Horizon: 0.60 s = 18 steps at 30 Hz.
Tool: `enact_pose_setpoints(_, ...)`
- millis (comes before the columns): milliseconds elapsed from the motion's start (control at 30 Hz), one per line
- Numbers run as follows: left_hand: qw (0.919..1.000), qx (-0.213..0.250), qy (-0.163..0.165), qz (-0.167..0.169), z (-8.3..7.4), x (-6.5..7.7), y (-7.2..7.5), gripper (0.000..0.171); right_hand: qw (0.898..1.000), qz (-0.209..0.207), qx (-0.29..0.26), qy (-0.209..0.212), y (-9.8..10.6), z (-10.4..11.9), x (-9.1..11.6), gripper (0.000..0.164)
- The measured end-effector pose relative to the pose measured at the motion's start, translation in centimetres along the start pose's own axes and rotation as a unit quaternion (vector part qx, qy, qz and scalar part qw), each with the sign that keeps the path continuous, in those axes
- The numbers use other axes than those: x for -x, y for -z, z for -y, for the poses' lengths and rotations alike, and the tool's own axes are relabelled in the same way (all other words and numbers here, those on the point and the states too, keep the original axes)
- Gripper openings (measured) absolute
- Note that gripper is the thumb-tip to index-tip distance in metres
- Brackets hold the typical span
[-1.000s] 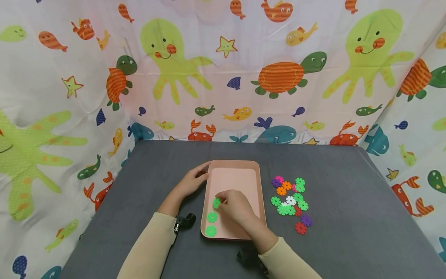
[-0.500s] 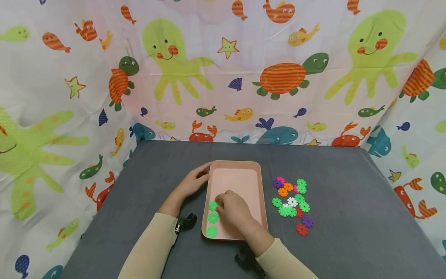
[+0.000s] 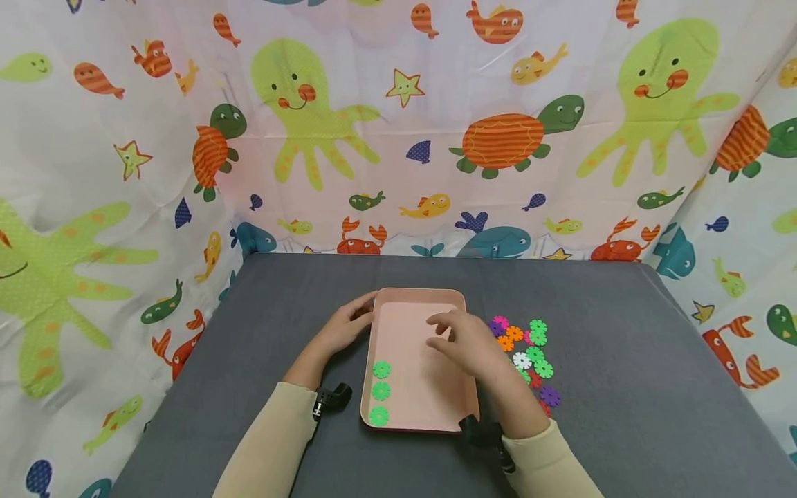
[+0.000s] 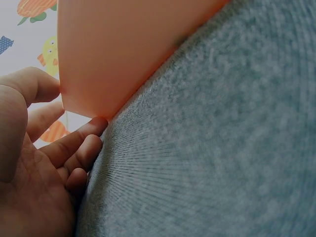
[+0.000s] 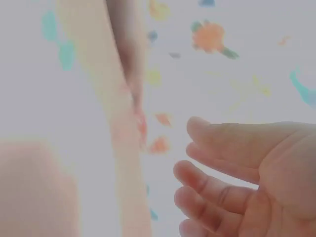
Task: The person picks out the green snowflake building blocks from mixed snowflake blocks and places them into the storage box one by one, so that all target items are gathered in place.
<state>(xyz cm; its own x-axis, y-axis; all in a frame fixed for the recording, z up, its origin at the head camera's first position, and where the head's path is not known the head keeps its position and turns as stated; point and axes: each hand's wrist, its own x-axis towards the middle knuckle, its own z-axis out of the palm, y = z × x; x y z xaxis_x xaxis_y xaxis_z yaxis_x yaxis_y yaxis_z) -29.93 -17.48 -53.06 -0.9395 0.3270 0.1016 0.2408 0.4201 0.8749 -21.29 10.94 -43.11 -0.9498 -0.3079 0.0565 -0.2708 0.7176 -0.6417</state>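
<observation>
nearest me are the person's two cream sleeves (image 3: 270, 443), with a black wrist camera (image 3: 334, 398) at each cuff. just past them is the near end of a pink tray (image 3: 417, 408), lying on a grey table (image 3: 299, 290). a line of notched green discs begins in its near left corner: the first (image 3: 378, 416), the second (image 3: 381, 391), then the third (image 3: 381, 369), going up the left wall with a small gap between each.

the right hand (image 3: 465, 342) hovers over the tray's right side, fingers loosely bent, thumb a little apart, and i see nothing pinched, though its wrist view is washed out. across from it the left hand (image 3: 341, 325) rests relaxed fingertips on the outside of the tray toward the far left corner, seemingly to steady it.

right of the tray, partly behind the right forearm, lie the loose pieces: green pieces (image 3: 538, 333), a white piece (image 3: 521, 360), orange pieces (image 3: 514, 333), and red, purple and pink ones.

i'd say the step in hand is lining up green discs, three down, the right hand between pieces. the next move would call for reaching over the right wall, pinching one green disc without dragging its neighbours, and laying it beyond the third.

farthest off hangs a sea-creature curtain (image 3: 373, 48).
</observation>
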Motion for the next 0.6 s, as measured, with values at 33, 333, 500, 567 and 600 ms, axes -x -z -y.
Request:
enact_pose_setpoints(33,1.0,-0.001,-0.002,0.001,0.0,0.0,0.0,0.052,1.0,-0.009,0.006,-0.007,0.8,-0.7,0.0,0.034)
enact_pose_setpoints(333,1.0,0.003,0.0,0.002,-0.1,0.0,0.1,0.052,0.989,-0.065,0.047,-0.127,5.7,-8.3,0.7,0.041)
enact_pose_setpoints(500,1.0,0.006,0.003,0.002,0.0,0.0,0.1,0.052,0.97,-0.06,0.08,-0.224,6.3,-12.1,1.4,0.048)
enact_pose_setpoints(567,0.9999,0.009,0.005,0.002,0.0,0.0,0.1,0.052,0.963,-0.054,0.085,-0.251,6.3,-13.3,1.6,0.05)
enact_pose_setpoints(600,1.0,0.008,0.002,0.002,0.0,0.0,0.1,0.052,0.96,-0.053,0.087,-0.262,6.3,-13.7,1.6,0.051)
